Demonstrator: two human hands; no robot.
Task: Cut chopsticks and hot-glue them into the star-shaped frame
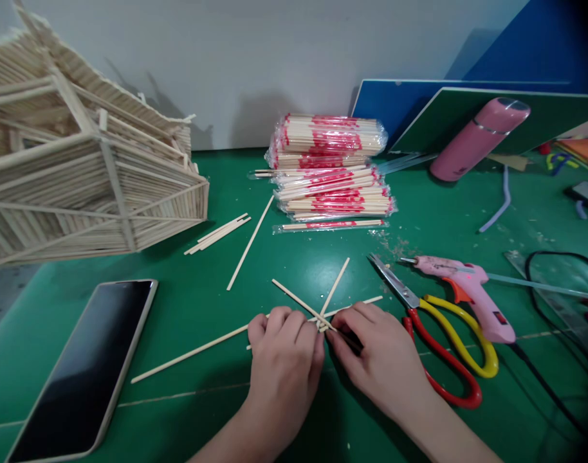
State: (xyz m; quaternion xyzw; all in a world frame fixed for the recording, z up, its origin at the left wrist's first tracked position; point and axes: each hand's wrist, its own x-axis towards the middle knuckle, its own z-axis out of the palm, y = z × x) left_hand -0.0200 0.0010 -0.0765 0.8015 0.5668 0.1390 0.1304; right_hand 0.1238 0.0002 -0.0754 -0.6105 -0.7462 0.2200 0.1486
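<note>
Several thin wooden sticks cross between my hands. My left hand (285, 360) is closed with curled fingers over a long wooden stick (192, 355) that runs out to the lower left. Opposite it, my right hand (383, 350) pinches the near end of a shorter stick (294, 296) slanting toward the upper left. Another short stick (336, 283) rises to the upper right from the crossing. The fingers partly hide the joint where the sticks meet. Just right of my right hand lie scissors (410, 299) with red and yellow handles and a pink glue gun (477, 289).
A large model built of sticks (115, 193) stands at the left, above a phone (91, 360). Loose sticks (219, 235) and plastic-wrapped chopsticks (332, 193) lie farther back. A pink bottle (482, 138) leans against boards (468, 116). The glue gun's cord (540, 379) trails right.
</note>
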